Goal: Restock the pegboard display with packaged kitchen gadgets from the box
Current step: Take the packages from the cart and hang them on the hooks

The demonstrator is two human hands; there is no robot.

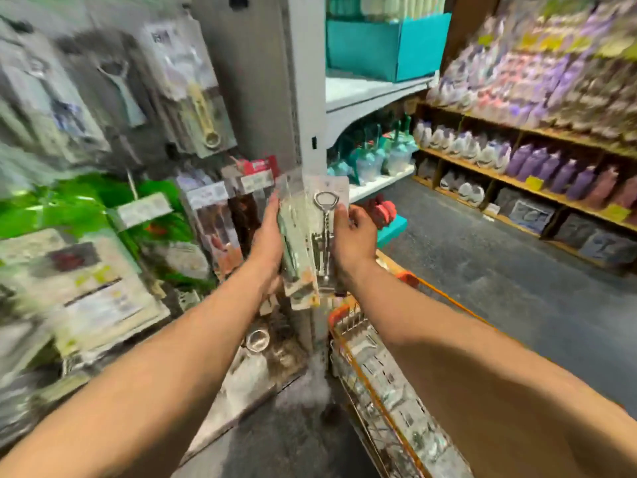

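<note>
Filling the frame's left, the grey pegboard display (113, 108) is blurred; at centre the left hand (267, 243) and right hand (353, 236) grip a thin stack of clear-fronted card packs (302, 215) by its side edges, a steel winged corkscrew (324, 232) foremost. Likely light, stiff, slick; hold the card edges. No print legible.

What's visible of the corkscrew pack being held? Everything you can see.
The corkscrew pack is a flat pale card, seemingly under clear plastic, carrying a shiny metal wing corkscrew: looped opener head on top, threaded shaft, levers folded down. It stands roughly upright at the front of a small stack of packs, facing the camera. The right hand pinches its right edge; the left hand grips the stack from the left. Print is too blurred to read.
</note>
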